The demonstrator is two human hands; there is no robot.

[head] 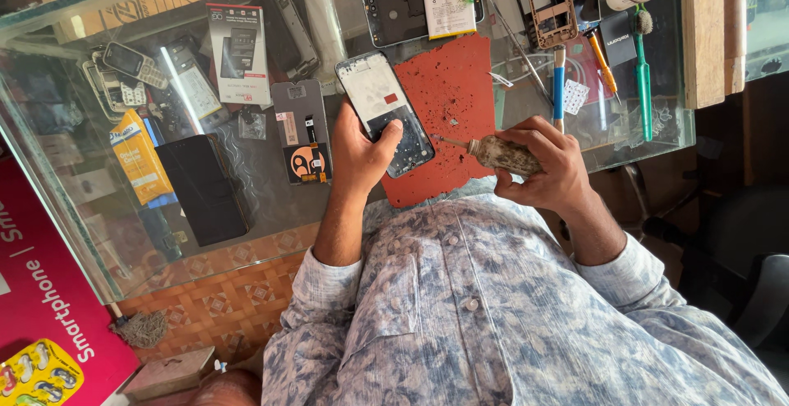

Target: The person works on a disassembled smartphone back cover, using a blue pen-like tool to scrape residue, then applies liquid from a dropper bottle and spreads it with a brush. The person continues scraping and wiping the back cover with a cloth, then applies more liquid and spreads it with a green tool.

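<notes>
Hands: left (359, 153) grips phone frame (385, 112), right (549, 163) tilts bottle (503, 154).

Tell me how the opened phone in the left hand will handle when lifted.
The phone looks thin and flat, so probably light and stiff. Its back is off and its insides show, so likely fragile. The left hand grips one end only, so it might tip.

- A red mat (448, 85) lies between the two hands.
- A black phone (201, 188) lies well left of the left hand.
- A green toothbrush (643, 77) and blue screwdriver (558, 85) lie beyond the right hand.
</notes>
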